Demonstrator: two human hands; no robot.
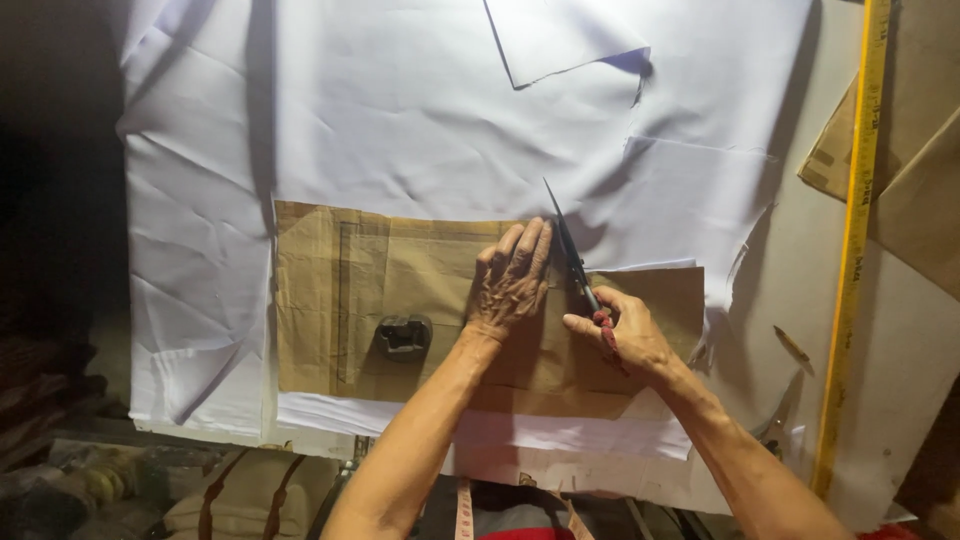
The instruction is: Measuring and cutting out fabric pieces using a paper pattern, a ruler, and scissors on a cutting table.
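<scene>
A: Surface?
B: Pale worktop (905, 350), draped with creased white cloth (400, 110). Yellow measuring rule (856, 240) along right edge; brown card pieces (900, 130) at far right corner. Dark, dim room beyond left edge.

A: Containers?
B: None visible. Brown cardboard pattern (340, 300) flat on cloth near front edge, dark metal weight (403, 335) resting on it.

A: Hands?
B: Left hand (510, 285) flat on pattern, fingers together, pressing down. Right hand (625, 335) closed around red-wrapped handles of scissors (570, 250); blades pointing away, just beside left fingertips, over cloth at pattern's far edge.
</scene>
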